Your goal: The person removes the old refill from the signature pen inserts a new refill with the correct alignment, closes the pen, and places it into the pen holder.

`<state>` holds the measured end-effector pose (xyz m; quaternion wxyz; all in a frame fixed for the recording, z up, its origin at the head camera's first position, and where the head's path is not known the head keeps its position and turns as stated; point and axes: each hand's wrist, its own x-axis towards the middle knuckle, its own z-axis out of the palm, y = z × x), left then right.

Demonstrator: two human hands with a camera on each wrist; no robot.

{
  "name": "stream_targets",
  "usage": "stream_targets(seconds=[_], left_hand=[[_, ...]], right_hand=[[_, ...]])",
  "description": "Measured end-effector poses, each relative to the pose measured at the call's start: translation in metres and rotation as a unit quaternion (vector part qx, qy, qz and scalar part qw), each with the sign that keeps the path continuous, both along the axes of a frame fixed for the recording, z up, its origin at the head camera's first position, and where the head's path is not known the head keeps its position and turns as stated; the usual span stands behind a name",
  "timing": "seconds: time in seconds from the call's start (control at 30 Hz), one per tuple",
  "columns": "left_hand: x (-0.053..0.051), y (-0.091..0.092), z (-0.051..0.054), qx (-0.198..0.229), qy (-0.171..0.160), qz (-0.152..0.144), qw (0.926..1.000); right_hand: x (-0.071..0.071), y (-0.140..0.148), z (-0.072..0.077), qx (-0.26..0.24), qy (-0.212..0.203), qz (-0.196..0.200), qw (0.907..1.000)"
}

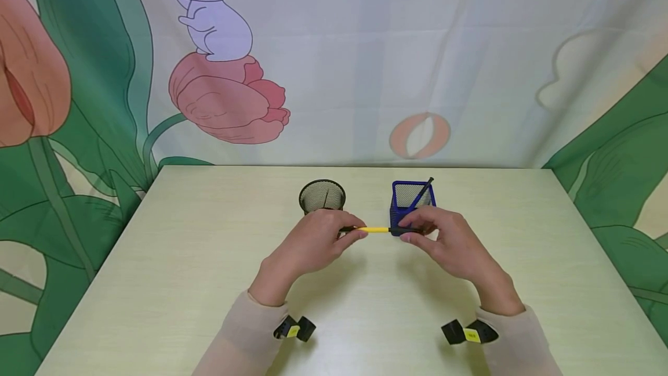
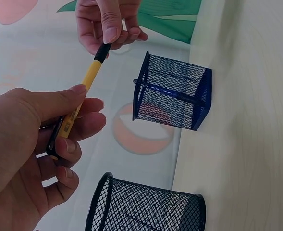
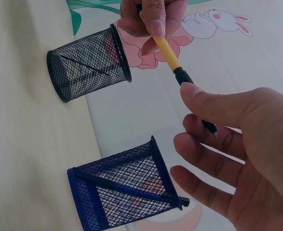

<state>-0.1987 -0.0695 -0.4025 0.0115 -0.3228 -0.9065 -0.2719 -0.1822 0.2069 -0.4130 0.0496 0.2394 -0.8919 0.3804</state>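
A yellow-and-black pen (image 1: 378, 230) hung roughly level above the table (image 1: 209, 237), spanning the gap between the left hand (image 1: 315, 243) and the right hand (image 1: 453, 243). The left grip was pinching the clip end, its thumb laid along the barrel and its fingers bent round the far side. The right grip was pinching the black section at the other end between thumb and fingers, and a bare metal point stuck out beyond that thumb (the right wrist view showed it best). Between the two grips the yellow middle of the barrel lay uncovered. Just beyond the right grip stood a blue mesh holder (image 1: 404, 195), square and upright on the table, partly hidden in the head view by the fingers; a dark pen (image 1: 425, 189) leaned inside it, its end poking above the rim. Just beyond the left grip stood a round black mesh holder (image 1: 315, 196), also upright, well apart from the blue one; a thin dark line showed within, though whether it was a seam or a stick could not be told. Back from both grips, pale sleeves (image 1: 242, 329) covered the forearms, and farthest beyond them hung a cloth backdrop (image 1: 355, 33) printed with flowers and a white rabbit (image 1: 219, 25).
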Motion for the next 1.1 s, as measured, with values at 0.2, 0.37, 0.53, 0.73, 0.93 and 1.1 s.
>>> stream_targets(seconds=[0.2, 0.37, 0.53, 0.73, 0.93, 1.1], left_hand=[[0.0004, -0.0002, 0.0007, -0.001, 0.0, -0.002, 1.0], [-0.0002, -0.0003, 0.0001, -0.002, 0.0, -0.004, 1.0], [0.0, -0.0004, 0.0005, -0.002, 0.002, -0.005, 1.0], [-0.0002, -0.0003, 0.0008, -0.003, 0.001, -0.002, 1.0], [-0.001, -0.0004, 0.0004, -0.004, 0.0, -0.001, 1.0], [-0.001, -0.0002, 0.0004, -0.003, 0.0, 0.001, 1.0]], right_hand=[[0.0006, -0.0006, 0.0006, 0.016, 0.0, -0.012, 0.9998], [0.0008, -0.0005, 0.0011, 0.014, 0.012, -0.011, 0.9998], [0.0009, 0.0002, 0.0013, 0.008, 0.028, -0.014, 0.9995], [0.0004, 0.0008, 0.0008, 0.003, 0.038, -0.016, 0.9992], [0.0, 0.0015, 0.0013, 0.004, 0.037, -0.018, 0.9992], [-0.0002, 0.0019, 0.0023, 0.004, 0.039, -0.017, 0.9991]])
